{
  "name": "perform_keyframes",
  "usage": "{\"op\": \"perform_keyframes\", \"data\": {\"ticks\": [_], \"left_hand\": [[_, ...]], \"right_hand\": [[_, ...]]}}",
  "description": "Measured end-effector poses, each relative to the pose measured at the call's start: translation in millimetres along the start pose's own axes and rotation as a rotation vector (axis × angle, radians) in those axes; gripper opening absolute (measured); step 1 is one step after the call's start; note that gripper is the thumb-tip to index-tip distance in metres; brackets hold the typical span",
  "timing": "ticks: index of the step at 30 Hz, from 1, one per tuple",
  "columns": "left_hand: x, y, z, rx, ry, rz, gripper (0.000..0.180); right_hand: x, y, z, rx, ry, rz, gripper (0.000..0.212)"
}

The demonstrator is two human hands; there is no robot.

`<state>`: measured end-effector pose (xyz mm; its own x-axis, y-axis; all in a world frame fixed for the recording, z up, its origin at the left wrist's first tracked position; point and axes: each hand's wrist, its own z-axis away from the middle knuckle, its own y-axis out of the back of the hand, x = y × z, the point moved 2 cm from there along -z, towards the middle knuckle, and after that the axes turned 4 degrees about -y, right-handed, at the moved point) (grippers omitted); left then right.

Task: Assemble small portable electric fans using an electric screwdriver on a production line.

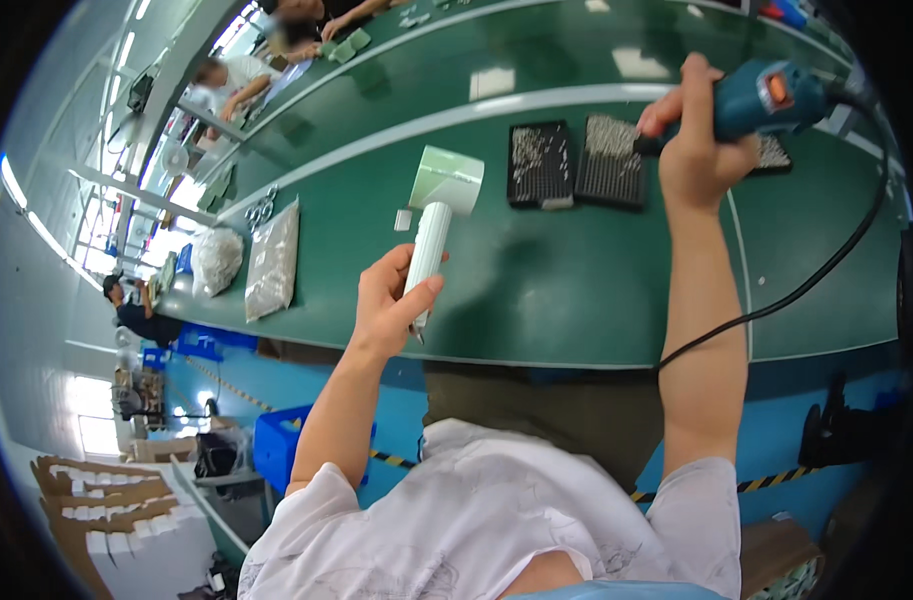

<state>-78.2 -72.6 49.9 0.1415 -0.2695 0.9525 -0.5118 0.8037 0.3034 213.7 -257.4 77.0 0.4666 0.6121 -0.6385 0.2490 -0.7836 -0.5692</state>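
Observation:
My left hand [384, 308] is wrapped around the ribbed handle of a pale green plastic housing [432, 236], shaped like a hair dryer. Its wide round barrel points away from me, over the green table. A small pale square piece [402, 219] lies beside the barrel. Off to the right, my right hand [698, 150] grips a teal electric screwdriver [751, 102] with an orange switch, raised above the table. Its black cable loops down past my right forearm. The tool's dark tip end is near a black screw tray [610, 188], well apart from the housing.
Another black tray [532, 192] of small screws stands left of the first; a third [774, 158] is partly hidden behind my right hand. Plastic bags [273, 262] and scissors [261, 207] lie at the left of the table [566, 300]. Other people work at the far left.

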Motion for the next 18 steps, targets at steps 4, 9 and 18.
{"op": "perform_keyframes", "data": {"ticks": [4,9,18], "left_hand": [[-5,-1,-42,-0.020,-0.020,-0.042,0.042],[6,-22,-153,-0.069,0.009,-0.234,0.045],[-37,-57,-479,0.021,0.006,-0.431,0.051]], "right_hand": [[5,-9,10,-0.005,-0.029,0.006,0.012],[12,1,15,-0.073,0.001,0.051,0.008],[18,8,27,-0.199,0.035,0.104,0.008]]}}
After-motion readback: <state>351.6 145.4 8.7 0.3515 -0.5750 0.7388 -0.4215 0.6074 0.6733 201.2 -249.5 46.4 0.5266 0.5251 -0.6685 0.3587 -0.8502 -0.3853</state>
